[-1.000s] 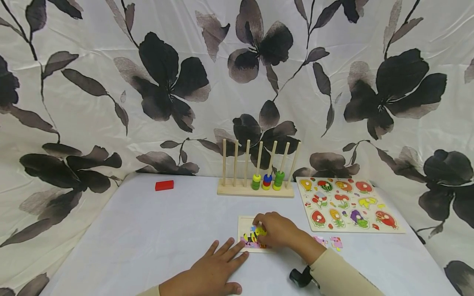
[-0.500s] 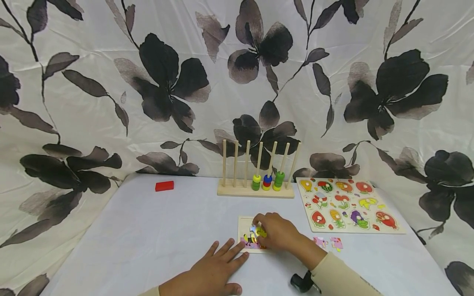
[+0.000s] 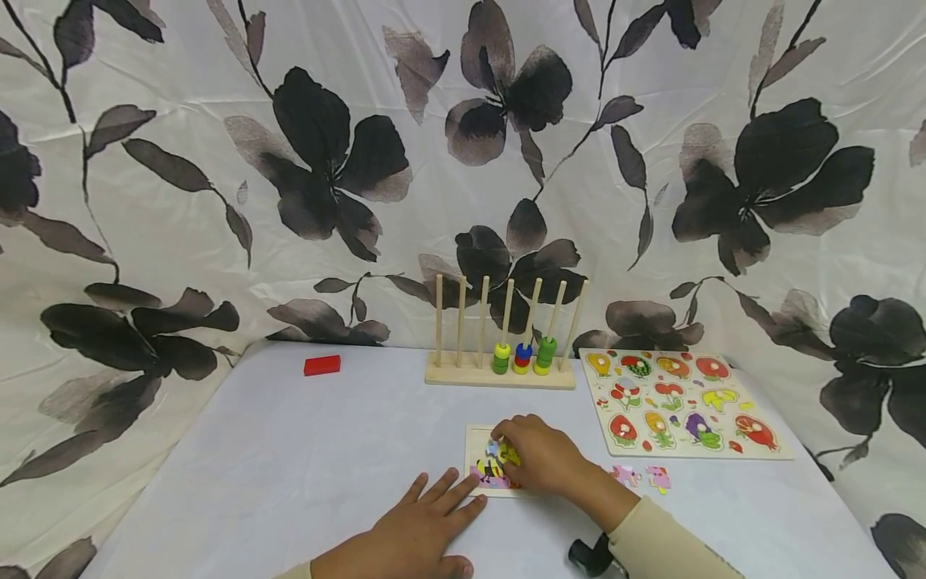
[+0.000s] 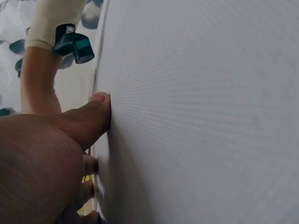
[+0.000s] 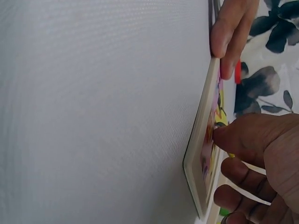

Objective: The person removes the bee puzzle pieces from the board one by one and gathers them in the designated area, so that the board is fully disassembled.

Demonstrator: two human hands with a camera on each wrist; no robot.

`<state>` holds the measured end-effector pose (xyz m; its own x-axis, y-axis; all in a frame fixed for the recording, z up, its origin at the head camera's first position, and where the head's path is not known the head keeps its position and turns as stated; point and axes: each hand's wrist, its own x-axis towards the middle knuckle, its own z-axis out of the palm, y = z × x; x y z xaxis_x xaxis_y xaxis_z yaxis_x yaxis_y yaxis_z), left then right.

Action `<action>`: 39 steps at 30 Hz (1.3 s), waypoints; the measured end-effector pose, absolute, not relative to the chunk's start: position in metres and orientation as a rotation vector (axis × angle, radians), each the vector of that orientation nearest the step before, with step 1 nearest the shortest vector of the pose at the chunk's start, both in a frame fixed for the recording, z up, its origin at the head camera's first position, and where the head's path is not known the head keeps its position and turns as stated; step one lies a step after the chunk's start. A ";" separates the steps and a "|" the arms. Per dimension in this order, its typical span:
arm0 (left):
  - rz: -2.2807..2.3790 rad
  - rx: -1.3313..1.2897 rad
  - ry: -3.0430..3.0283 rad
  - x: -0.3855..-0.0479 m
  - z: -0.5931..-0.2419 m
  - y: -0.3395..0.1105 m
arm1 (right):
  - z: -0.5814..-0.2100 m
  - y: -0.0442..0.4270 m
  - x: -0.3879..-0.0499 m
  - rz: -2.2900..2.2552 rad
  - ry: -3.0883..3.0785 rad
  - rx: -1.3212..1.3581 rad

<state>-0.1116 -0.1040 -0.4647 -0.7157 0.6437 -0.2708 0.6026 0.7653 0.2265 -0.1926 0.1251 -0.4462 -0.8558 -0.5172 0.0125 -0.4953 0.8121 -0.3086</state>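
A small wooden jigsaw tray (image 3: 473, 438) with a bee picture lies flat on the table. My right hand (image 3: 542, 454) is over its right side, pinching a blue-and-yellow puzzle piece (image 3: 495, 449) between thumb and index finger; the hand hides much of the picture. In the right wrist view the right thumb (image 5: 226, 137) touches the picture, with the other fingers curled loosely. My left hand (image 3: 423, 523) lies flat with spread fingers, its fingertips on the tray's lower left edge. Two loose pink puzzle pieces (image 3: 658, 478) lie right of the right forearm.
A wooden peg stand (image 3: 499, 376) with coloured rings is at the back. To its right lies a fruit puzzle board (image 3: 687, 402). A red block (image 3: 321, 366) sits at the back left. A black wrist device (image 3: 589, 556) is at the right sleeve; a floral cloth (image 3: 325, 161) hangs behind.
The piece under my right fingers has shifted and turned slightly within the tray. My left hand stays put, and the right hand has barely moved.
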 end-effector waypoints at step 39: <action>0.164 0.935 2.649 -0.110 -0.466 -0.102 | -0.447 0.168 -0.178 -0.447 2.990 -0.744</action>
<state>-0.1104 -0.1025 -0.4655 -0.7316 0.6280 -0.2652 0.5905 0.7782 0.2137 -0.1781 0.1685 -0.4466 -0.8854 -0.4629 0.0415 -0.4548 0.8447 -0.2823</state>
